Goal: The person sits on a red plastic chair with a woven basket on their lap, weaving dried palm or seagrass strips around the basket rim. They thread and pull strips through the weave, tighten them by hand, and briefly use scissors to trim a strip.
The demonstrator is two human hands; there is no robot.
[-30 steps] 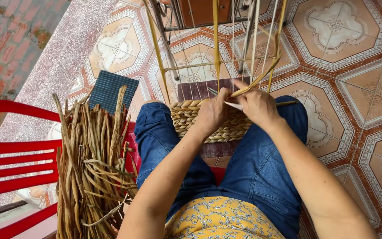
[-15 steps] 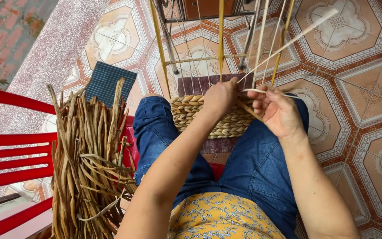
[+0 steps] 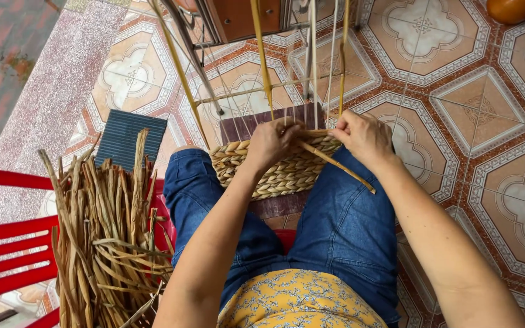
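- Floor (image 3: 487, 115): patterned tiles, seen from my head view.
- Bundle (image 3: 101, 237): dried reeds on a red chair (image 3: 7, 267), near left.
- Basket (image 3: 281, 167): half-woven, on the lap between both knees, thin upright stakes (image 3: 261, 54) rising far.
- Left hand (image 3: 271, 143): fingers curled shut, pressing the basket rim.
- Right hand (image 3: 366, 136): a second ago it was out to the right; now back at the rim, fingers pinched on a strand (image 3: 335, 164) trailing near-right. I judge one weave pass tightened.
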